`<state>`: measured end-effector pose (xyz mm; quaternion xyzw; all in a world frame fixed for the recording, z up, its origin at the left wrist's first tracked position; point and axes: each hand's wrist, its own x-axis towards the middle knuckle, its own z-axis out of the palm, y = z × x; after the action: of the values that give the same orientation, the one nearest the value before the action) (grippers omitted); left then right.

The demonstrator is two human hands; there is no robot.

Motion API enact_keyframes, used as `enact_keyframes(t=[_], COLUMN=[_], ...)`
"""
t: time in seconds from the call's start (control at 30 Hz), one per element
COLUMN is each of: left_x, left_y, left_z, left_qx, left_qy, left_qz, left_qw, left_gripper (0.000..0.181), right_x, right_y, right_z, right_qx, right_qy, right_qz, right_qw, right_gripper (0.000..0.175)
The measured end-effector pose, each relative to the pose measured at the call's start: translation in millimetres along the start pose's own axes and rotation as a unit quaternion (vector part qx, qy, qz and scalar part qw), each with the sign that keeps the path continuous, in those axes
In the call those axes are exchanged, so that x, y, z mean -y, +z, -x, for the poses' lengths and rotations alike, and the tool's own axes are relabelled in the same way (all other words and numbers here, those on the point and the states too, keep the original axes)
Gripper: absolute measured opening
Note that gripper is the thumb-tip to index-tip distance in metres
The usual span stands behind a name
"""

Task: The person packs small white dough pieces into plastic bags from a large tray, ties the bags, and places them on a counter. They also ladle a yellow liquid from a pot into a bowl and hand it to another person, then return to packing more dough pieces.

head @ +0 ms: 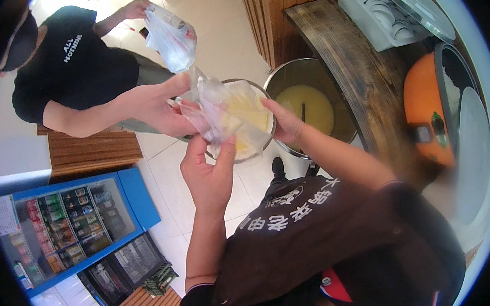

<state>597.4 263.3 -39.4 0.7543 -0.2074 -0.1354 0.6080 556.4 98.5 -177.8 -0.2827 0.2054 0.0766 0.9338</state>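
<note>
In front of me is a round bowl [254, 84] with a clear plastic bag [214, 98] bunched over it. Yellow contents [248, 110] show through the film; whether they lie in the bag or only in the bowl, I cannot tell. My right hand [283, 119] grips the bowl's side with the thumb over its rim. On the near side, my left hand [208, 172] pinches the bag's edge between thumb and fingers. Another person's hand [164, 105] is at the bag's far left part, its fingers partly hidden by the film.
A large metal pot [276, 79] of yellow liquid, a handle standing in it, is beside a wooden counter [339, 42]. The counter carries a dish bin [363, 19] and an orange rice cooker [423, 104]. The other person holds a filled plastic bag [175, 43]. A drinks fridge [140, 197] stands lower left.
</note>
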Motion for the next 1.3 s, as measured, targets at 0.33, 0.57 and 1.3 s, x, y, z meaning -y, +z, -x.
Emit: enact_keyframes(t=[0.33,0.57,1.3], left_x=[-21,-38,118], left_y=[-3,-11,-45], left_z=[-7,-25,-11], left_qx=[-0.055,-0.138,-0.059], left_qy=[0.071,0.150,-0.301], left_qz=[0.080,0.106,0.278], left_qw=[0.993,0.973,0.910], left_gripper=[0.007,0.010,0.049], right_x=[7,16,30], right_y=[-1,0,-9], right_z=[1,3,54], right_qx=[0.032,0.019,-0.074], right_qy=[-0.028,-0.046,-0.116], right_qz=[-0.015,-0.014,-0.032], right_qw=[0.999,0.999,0.990], right_gripper=[0.057,0.057,0.057])
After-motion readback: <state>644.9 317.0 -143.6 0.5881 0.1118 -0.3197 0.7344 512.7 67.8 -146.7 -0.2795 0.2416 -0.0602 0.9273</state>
